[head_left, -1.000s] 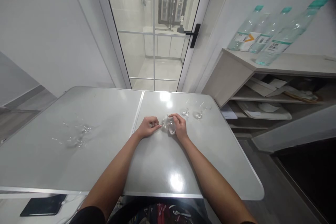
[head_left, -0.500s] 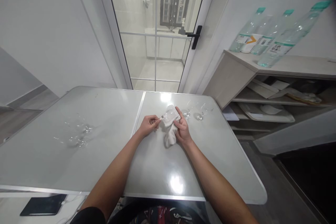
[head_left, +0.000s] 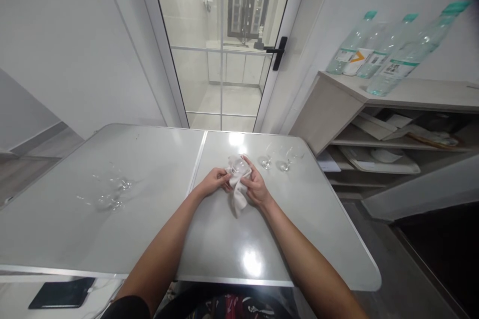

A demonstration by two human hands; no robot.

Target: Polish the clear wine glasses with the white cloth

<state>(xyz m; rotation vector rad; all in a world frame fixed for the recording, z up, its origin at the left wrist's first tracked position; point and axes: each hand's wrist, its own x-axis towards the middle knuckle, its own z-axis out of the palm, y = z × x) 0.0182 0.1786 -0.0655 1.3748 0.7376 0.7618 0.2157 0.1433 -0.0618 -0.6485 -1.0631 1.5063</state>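
Over the middle of the table, a clear stemmed glass (head_left: 240, 165) is held between my two hands, its bowl resting in a white cloth (head_left: 238, 198). My left hand (head_left: 214, 182) is closed at the left of the glass, fingers pinched near its stem, which is mostly hidden. From the right, my right hand (head_left: 257, 187) grips the cloth around the bowl, thumb lying across it. The cloth's loose end hangs down toward the table. Two more stemmed glasses, a nearer one (head_left: 266, 163) and another one (head_left: 285, 165), stand just right of my right hand.
Several clear glasses (head_left: 110, 202) are on the left half of the table (head_left: 157, 244). A shelf unit (head_left: 337, 104) with plastic bottles (head_left: 392, 72) stands at the right. Beyond the table is a glass door (head_left: 239, 75). A black phone (head_left: 62, 293) lies below the front edge.
The glass has turned so its bowl faces more upward. The cloth has bunched around it, my left hand has come slightly nearer, and my right fingers have curled in more.
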